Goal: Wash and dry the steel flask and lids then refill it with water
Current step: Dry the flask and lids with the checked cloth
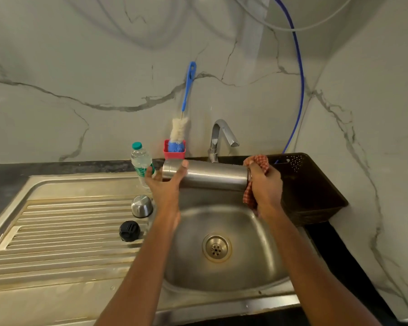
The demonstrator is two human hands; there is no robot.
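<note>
The steel flask [210,174] lies level above the sink [264,262], the left hand [166,184] cupping its left end from below and the right hand [265,184] clenched on a checked cloth [257,164] pressed at its other end. Only an open palm supports the smooth steel, so it could likely roll off into the basin. The tap [222,135] stands close behind the hands, the dark basket [316,184] just right of the right hand. Left of the left hand, the water bottle [141,162] is an easy knock; the steel lid [141,206] and black lid [129,231] lie nearer the person. Open room lies below.
</note>
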